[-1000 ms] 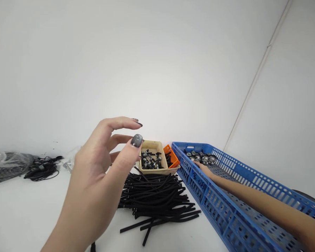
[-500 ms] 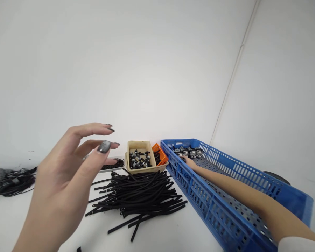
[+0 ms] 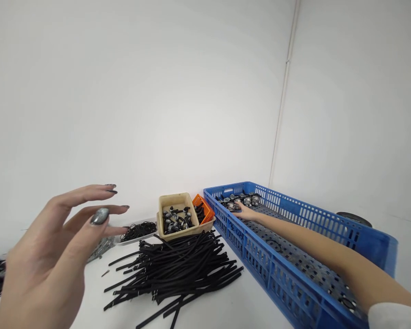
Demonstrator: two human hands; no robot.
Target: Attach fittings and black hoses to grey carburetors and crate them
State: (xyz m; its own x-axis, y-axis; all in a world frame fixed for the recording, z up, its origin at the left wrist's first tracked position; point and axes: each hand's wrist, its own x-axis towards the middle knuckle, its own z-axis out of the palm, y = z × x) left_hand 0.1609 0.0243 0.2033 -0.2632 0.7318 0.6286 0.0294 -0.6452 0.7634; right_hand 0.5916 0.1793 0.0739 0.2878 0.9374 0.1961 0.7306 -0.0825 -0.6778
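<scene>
My left hand [image 3: 51,260] is raised at the left above the white table, its fingers curved and apart with nothing between them. My right arm reaches over the near side of a long blue plastic crate [image 3: 256,253]. At the crate's far end, my right hand [image 3: 245,213] has its thumb and fingers around a small silver-and-black part at the edge of a group of similar round parts [image 3: 251,200]. Small size and distance blur the details of that grip. A pile of black cords or tubes [image 3: 181,265] lies on the table between my hands.
Behind the pile stand a cream tray [image 3: 174,197] of silver-and-black pieces and a tilted orange basket [image 3: 208,211]. Left of them are a shallow dish of thin black loops [image 3: 142,229] and a clear bag [image 3: 104,246]. A dark round object [image 3: 354,218] sits behind the crate.
The view has shifted. My left hand appears lower and further left, still empty. My right hand's fingers are now further apart and against the parts in the crate.
</scene>
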